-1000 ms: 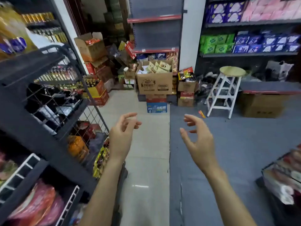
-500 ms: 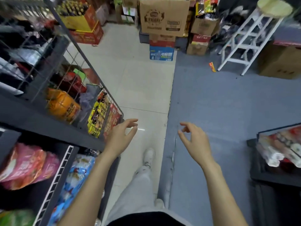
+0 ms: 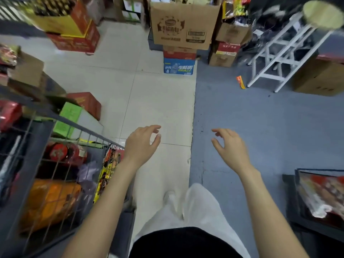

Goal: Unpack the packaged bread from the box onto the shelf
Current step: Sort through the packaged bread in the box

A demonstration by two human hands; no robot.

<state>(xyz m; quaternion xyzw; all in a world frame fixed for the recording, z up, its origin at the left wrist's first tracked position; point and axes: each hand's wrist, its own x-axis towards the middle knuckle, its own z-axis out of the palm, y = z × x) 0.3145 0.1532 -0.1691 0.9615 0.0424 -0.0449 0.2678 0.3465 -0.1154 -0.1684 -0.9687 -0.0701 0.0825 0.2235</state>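
My left hand (image 3: 142, 144) and my right hand (image 3: 229, 148) hang in front of me over the aisle floor, both empty with fingers loosely spread and curled. Far ahead, a large brown cardboard box (image 3: 183, 25) with a dark logo sits on a stack of smaller cartons, its top cut off by the frame. To my left stands a dark wire shelf rack (image 3: 61, 121) full of snack packages. No bread package can be made out. My legs and one white shoe show below my hands.
A blue drinks carton (image 3: 178, 66) sits under the brown box. Red and yellow cartons (image 3: 74, 32) stand at the back left, a white stool (image 3: 284, 47) and a brown carton (image 3: 320, 77) at the back right. A dark low rack of packets (image 3: 320, 194) stands at my right.
The view has tilted further down toward the floor and moved forward along the aisle. Both hands stay empty and spread, now lower over the floor.
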